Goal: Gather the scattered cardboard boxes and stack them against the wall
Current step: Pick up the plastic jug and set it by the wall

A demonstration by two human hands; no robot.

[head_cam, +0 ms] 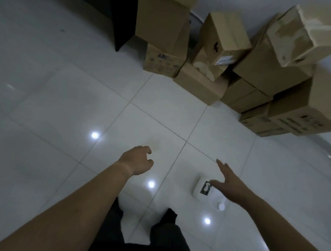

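Note:
Several brown cardboard boxes are piled against the white wall at the top right. A tall box (162, 21) stands on a printed box (163, 61). A labelled box (220, 43) leans tilted on a low box (201, 87). At the far right a torn box (307, 35) lies on top of larger boxes (307, 111). My left hand (138, 160) hangs over the floor with fingers loosely curled, holding nothing. My right hand (228, 182) is spread open with straight fingers, also holding nothing. Both hands are well short of the boxes.
A white plastic jug (201, 190) with a dark label lies on the tiled floor under my right hand, its cap (221, 206) pointing toward me. A black cabinet (117, 13) stands at the top left beside the boxes. My dark-trousered legs (155, 236) show at the bottom.

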